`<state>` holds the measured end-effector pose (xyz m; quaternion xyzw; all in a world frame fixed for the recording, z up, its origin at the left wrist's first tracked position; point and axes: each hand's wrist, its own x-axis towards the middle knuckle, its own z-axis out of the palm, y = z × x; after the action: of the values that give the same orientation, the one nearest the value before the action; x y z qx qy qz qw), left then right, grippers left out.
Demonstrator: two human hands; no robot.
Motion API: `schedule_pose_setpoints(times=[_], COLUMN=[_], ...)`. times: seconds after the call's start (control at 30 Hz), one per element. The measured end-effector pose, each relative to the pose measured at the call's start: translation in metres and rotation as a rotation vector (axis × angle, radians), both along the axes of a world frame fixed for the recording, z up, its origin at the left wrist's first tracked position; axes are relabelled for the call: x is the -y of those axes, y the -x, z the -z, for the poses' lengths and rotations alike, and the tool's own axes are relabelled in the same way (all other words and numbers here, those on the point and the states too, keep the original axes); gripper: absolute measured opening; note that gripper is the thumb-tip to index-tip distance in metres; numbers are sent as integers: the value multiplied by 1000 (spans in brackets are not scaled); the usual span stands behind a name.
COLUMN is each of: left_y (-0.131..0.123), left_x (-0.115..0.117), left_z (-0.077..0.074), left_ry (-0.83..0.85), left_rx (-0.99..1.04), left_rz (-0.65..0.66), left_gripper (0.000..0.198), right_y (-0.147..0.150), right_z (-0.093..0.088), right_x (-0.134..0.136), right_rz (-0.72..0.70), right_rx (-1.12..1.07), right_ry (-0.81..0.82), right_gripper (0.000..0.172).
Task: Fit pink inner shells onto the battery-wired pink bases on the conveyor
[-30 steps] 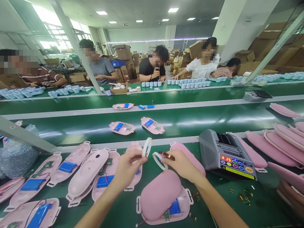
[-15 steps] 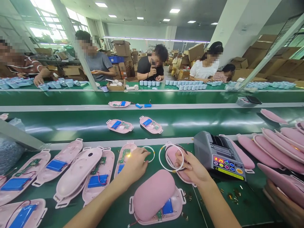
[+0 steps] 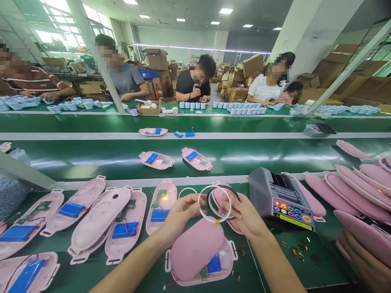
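Observation:
In front of me my right hand [image 3: 247,213] pinches a small bunch of thin rings: a white ring [image 3: 217,221] with a yellowish mark, at least one more white ring, and a dark ring [image 3: 224,186]. My left hand [image 3: 185,211] has its fingertips closed at the left edge of the front white ring. Another white ring [image 3: 187,189] lies behind my left fingers. Below the hands, a smooth pink cover [image 3: 197,252] rests askew on an open pink shell [image 3: 227,266] with a blue battery [image 3: 214,263]. A pink piece behind the rings is partly hidden.
Open pink shells [image 3: 131,215] with blue batteries and circuit boards lie to the left. A grey tape dispenser [image 3: 275,203] stands at right, near pink covers [image 3: 354,189] and scattered metal bits [image 3: 299,250]. Another person's hand [image 3: 357,256] holds a cover. Co-workers sit across the green conveyor [image 3: 259,156].
My left hand has moved right, from beside the ring on the table to the rings in my right hand. Two shells on the conveyor have shifted slightly right.

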<state>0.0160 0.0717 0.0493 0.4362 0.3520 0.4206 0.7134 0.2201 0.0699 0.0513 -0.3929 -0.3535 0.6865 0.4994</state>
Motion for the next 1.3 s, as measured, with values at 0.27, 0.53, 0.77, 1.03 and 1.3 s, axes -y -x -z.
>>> schedule_pose_setpoints(times=[0.27, 0.53, 0.77, 1.03, 1.3], left_y=[4, 5, -8, -10, -12], left_x=[6, 19, 18, 18, 21], left_z=[-8, -11, -7, -13, -22], left_ry=[-55, -329, -157, -148, -173], left_rx=[2, -426, -195, -85, -41], left_rz=[7, -184, -232, -225, -210], left_gripper=[40, 13, 16, 13, 10], right_y=[-5, -9, 9, 21, 25], right_z=[3, -27, -41, -29, -34], right_x=[-1, 19, 41, 44, 47], right_rz=[244, 82, -18, 349, 333], right_rx=[324, 840, 960, 947, 898], right_ry=[-55, -418, -400, -826, -972], right_gripper=[72, 44, 32, 5, 14])
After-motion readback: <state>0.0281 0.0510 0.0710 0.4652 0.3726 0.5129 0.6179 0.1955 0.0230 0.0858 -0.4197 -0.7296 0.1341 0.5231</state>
